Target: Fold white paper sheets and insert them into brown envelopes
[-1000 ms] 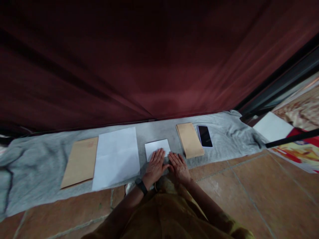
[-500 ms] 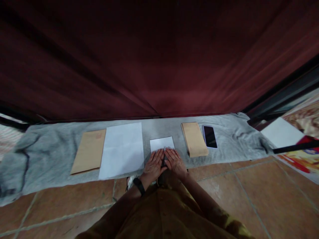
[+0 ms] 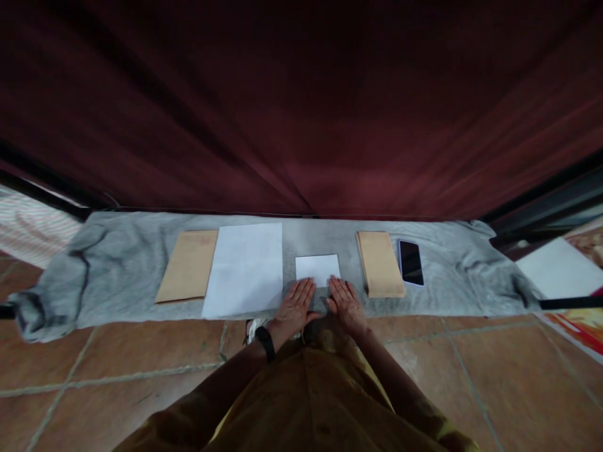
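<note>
A small white folded paper [image 3: 318, 269] lies on the grey cloth [image 3: 320, 242] right in front of me. My left hand [image 3: 296, 304] rests flat, its fingertips at the paper's near left corner. Flat as well, my right hand [image 3: 347, 305] has its fingertips at the near right corner. Both hands have their fingers stretched out, and neither grips anything. To the left of the paper is a large white sheet [image 3: 245, 267], with a brown envelope [image 3: 188, 265] beside it. Several brown envelopes [image 3: 381, 263] lie stacked to the right.
A phone [image 3: 411, 262] lies right of the stacked envelopes. Behind the cloth-covered surface hangs a dark red curtain [image 3: 301, 125]. Dark metal bars stand at both sides. A white sheet [image 3: 560, 267] is at the far right, and tiled floor [image 3: 155, 358] lies in front.
My hands have slid apart, from side by side on the small paper to its two near corners, so more of the paper shows. The camera view has shifted slightly.
</note>
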`<state>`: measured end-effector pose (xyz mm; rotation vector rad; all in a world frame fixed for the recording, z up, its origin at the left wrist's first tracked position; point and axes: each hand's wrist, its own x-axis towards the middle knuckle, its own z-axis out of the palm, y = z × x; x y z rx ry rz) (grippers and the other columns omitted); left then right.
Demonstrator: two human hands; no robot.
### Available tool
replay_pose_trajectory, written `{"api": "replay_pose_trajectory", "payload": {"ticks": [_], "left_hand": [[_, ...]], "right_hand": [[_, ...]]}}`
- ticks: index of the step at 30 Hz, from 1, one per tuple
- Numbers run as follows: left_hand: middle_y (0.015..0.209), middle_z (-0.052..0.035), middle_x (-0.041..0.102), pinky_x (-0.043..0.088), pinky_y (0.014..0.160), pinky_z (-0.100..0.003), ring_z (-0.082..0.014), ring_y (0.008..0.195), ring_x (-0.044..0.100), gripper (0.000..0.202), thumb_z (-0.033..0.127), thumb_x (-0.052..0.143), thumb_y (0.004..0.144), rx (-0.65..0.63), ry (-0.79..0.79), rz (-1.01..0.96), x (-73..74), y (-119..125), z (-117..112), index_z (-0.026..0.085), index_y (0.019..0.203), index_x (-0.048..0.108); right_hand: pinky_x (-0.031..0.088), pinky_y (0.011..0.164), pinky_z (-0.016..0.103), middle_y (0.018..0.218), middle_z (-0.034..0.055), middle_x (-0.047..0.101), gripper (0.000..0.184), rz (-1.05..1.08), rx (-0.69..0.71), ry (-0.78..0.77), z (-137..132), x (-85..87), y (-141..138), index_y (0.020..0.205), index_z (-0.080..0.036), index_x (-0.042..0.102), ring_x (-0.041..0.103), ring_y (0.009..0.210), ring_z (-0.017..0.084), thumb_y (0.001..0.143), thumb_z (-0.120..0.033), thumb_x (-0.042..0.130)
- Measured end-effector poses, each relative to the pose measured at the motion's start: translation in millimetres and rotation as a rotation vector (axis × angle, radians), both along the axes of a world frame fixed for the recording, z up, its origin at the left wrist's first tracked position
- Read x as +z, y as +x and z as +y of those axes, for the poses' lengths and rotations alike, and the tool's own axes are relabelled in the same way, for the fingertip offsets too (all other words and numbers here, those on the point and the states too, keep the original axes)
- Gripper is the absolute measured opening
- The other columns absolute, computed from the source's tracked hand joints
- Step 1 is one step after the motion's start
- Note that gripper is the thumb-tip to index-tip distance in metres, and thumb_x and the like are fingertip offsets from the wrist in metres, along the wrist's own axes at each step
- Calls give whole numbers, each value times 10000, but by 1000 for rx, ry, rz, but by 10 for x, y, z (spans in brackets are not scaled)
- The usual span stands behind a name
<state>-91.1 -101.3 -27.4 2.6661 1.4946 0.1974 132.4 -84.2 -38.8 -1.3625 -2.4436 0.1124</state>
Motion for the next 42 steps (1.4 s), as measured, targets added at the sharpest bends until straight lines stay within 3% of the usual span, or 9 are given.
{"api": "replay_pose_trajectory", "payload": {"ticks": [12, 22, 28, 32, 37, 42], "left_hand": [[1614, -205, 324, 270, 1238, -506, -295, 1525, 250, 772, 535, 500, 966, 29, 8, -5, 5, -89, -59, 89, 1559, 290], [1602, -215, 351, 356, 1200, -492, -312, 1509, 287, 738, 520, 465, 984, 80, 47, -26, -117, -178, -90, 68, 1546, 305], [1606, -214, 347, 349, 1203, -504, -312, 1507, 295, 716, 509, 449, 991, 66, 43, -30, -98, -180, -92, 73, 1542, 313], [1595, -230, 358, 352, 1201, -509, -318, 1503, 302, 707, 506, 448, 993, 68, 49, -25, -118, -178, -93, 54, 1525, 340], [1579, -238, 383, 366, 1187, -526, -326, 1495, 320, 691, 503, 431, 999, 58, 72, -39, -169, -186, -91, 51, 1515, 356], [1589, -226, 372, 376, 1176, -532, -325, 1493, 326, 718, 514, 419, 999, 59, 85, -58, -194, -196, -92, 67, 1548, 299]], "right_hand": [[310, 1202, 478, 1545, 151, 464, 577, -2, -75, 29, -72, -50, 151, 1592, -135, 269, 429, 1439, 254, 1057, -312, 392], [347, 1189, 481, 1532, 147, 486, 541, 23, -95, 22, -72, -65, 197, 1571, -124, 320, 402, 1455, 257, 1065, -312, 363], [321, 1204, 516, 1606, 123, 374, 561, 40, -82, 27, 34, 47, -19, 1588, -154, 282, 319, 1500, 267, 1058, -319, 369], [308, 1216, 492, 1607, 108, 376, 541, 40, -53, 9, 163, 110, -262, 1560, -152, 360, 316, 1501, 265, 1052, -339, 379], [301, 1223, 446, 1587, 102, 416, 488, 16, 23, -26, 325, 64, -469, 1491, -151, 482, 368, 1475, 247, 1053, -349, 401], [285, 1224, 447, 1611, 94, 373, 484, -15, -1, -51, 447, -20, -488, 1501, -193, 469, 367, 1475, 237, 1048, -359, 427]]}}
